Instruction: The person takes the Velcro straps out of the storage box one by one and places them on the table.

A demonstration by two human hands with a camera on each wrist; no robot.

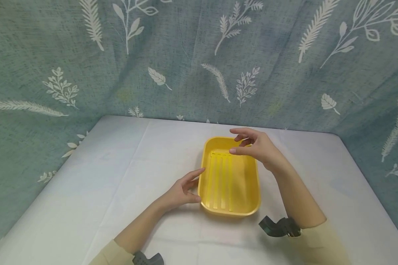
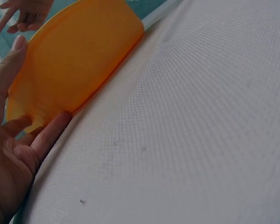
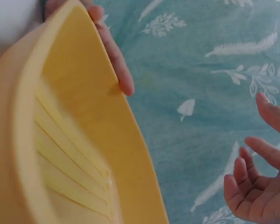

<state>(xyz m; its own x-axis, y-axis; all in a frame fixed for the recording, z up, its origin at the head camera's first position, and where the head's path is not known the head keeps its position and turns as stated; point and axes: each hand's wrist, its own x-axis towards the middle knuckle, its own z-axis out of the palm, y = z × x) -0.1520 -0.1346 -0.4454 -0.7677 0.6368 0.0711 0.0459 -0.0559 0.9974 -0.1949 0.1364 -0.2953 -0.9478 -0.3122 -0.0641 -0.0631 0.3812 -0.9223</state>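
Observation:
A yellow rectangular tray (image 1: pixel 246 180) with rounded corners lies on the white-covered table. Inside it, toward the left, several flat yellow strips (image 1: pixel 221 182) run lengthwise, with a crosspiece at their far end. My left hand (image 1: pixel 180 190) touches the tray's left side, thumb near the front corner and fingers along the outer wall; the left wrist view shows them against the orange-looking wall (image 2: pixel 84 51). Over the tray's far right part hovers my right hand (image 1: pixel 257 147), fingers loosely bent and spread from the thumb. Nothing is in it, as the right wrist view also shows.
A white cloth (image 1: pixel 146 158) covers the table. Behind and at both sides hangs a blue-green curtain (image 1: pixel 185 55) with white leaf prints. Dark wrist-worn devices sit on both forearms, the right one (image 1: pixel 280 226) close to the tray's near right corner.

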